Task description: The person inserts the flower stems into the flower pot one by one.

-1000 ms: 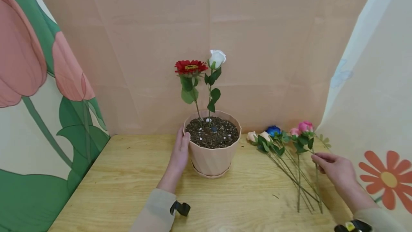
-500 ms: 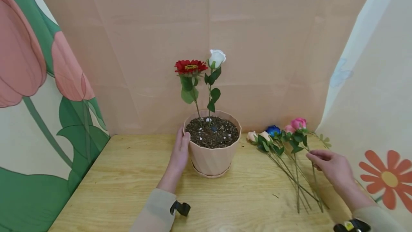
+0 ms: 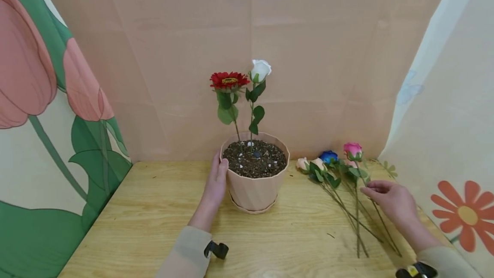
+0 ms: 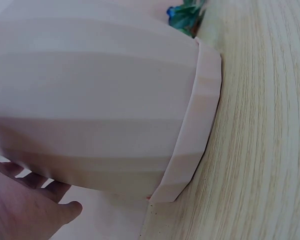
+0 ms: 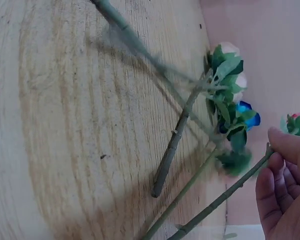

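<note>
A pink plastic flowerpot [image 3: 254,192] full of dark soil stands on a saucer, with an upright red daisy-like flower [image 3: 229,81] and a white rose [image 3: 260,71] planted in it. My left hand [image 3: 216,180] rests against the pot's left side, fingers fairly straight, thumb near the rim; the left wrist view has the fingers [image 4: 50,187] along the wall. On the right, my right hand [image 3: 393,200] pinches the stem of a bright pink rose [image 3: 353,150] between thumb and fingertips. Its bloom stands above the other flowers, and the stem [image 5: 215,205] runs down past the hand.
Two cream roses [image 3: 302,164], a blue rose [image 3: 328,156] and a paler pink rose [image 3: 351,164] lie in a loose bunch right of the pot, stems overlapping toward the front. A pink backdrop [image 3: 173,76] closes off the wooden table's [image 3: 162,218] back edge.
My right hand has moved left with the bright pink rose, whose bloom has shifted left, slightly up and away from the paler pink one. My left hand and the pot have stayed put.
</note>
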A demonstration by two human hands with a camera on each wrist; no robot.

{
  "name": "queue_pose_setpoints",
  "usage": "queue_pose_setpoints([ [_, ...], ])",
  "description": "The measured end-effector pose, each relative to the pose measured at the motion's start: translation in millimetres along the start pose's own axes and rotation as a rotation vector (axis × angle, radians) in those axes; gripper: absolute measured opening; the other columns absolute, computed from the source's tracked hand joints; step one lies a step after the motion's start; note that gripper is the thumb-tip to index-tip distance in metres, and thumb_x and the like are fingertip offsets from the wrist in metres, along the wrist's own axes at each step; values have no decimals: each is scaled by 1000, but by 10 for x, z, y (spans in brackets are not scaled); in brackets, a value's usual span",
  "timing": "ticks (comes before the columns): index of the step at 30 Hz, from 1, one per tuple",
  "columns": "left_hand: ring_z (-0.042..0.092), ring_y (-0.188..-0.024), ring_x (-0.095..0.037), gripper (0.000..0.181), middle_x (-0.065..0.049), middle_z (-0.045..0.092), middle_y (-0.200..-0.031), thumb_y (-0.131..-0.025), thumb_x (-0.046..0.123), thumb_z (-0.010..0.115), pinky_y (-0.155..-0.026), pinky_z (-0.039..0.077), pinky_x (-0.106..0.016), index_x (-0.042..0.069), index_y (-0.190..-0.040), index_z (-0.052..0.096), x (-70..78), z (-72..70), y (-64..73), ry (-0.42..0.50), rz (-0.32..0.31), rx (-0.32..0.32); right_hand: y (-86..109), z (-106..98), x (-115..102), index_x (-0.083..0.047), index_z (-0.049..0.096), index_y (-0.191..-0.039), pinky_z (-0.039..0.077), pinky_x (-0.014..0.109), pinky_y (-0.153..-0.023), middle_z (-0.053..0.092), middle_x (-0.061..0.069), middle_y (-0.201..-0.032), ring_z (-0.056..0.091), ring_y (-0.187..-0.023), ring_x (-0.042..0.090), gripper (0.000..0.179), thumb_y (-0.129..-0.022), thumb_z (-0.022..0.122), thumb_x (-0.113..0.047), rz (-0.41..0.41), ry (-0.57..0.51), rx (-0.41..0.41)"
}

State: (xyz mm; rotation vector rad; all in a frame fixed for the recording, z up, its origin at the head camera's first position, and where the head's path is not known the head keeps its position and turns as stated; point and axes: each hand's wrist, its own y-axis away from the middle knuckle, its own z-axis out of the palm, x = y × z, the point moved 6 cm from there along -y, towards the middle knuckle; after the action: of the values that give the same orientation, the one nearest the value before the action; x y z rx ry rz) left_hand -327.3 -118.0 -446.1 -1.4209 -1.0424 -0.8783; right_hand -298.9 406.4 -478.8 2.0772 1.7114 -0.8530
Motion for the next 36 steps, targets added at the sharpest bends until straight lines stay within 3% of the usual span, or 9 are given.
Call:
queue_pose_setpoints([
  [9,23,-165,-37,61,-15,27,-180,-121,39,34,-134,17,-60,15,-176,25,-3,-8,1,-10,-13,8,20,-35,-114,-2,77,-131,54,31,-64,80,20,-118,71,-89,21,61,-105,72,-56,-62,-4,39],
  [19,24,-165,-36,65,-18,26,-180,-120,45,36,-134,18,-59,13,-176,26,2,-6,7,4,-4,5,16,-272,-406,-1,73,-141,57,23,-64,77,24,-128,67,-83,-4,64,-107,70,-55,-91,-120,62],
  [26,25,-165,-35,64,-15,28,-180,-120,43,36,-133,20,-58,13,-176,26,-1,-12,-8,-8,-3,13,-29,-407,-749,-2,73,-142,54,14,-69,82,-4,-103,69,-83,-5,66,-106,70,-57,-121,-185,102],
  [32,26,-164,-37,63,-17,29,-179,-120,37,37,-133,20,-58,10,-175,26,20,-13,-15,4,4,16,-60,-483,-1103,-2,72,-143,55,13,-69,82,-14,-100,73,-83,-3,65,-105,72,-55,-141,-287,112],
  [36,25,-165,-36,62,-16,28,-180,-120,37,37,-134,19,-58,12,-176,26,15,-7,-9,0,-1,14,-60,-514,-1314,-3,72,-144,55,18,-60,79,-25,-97,74,-84,-5,62,-105,74,-52,-136,-365,111],
])
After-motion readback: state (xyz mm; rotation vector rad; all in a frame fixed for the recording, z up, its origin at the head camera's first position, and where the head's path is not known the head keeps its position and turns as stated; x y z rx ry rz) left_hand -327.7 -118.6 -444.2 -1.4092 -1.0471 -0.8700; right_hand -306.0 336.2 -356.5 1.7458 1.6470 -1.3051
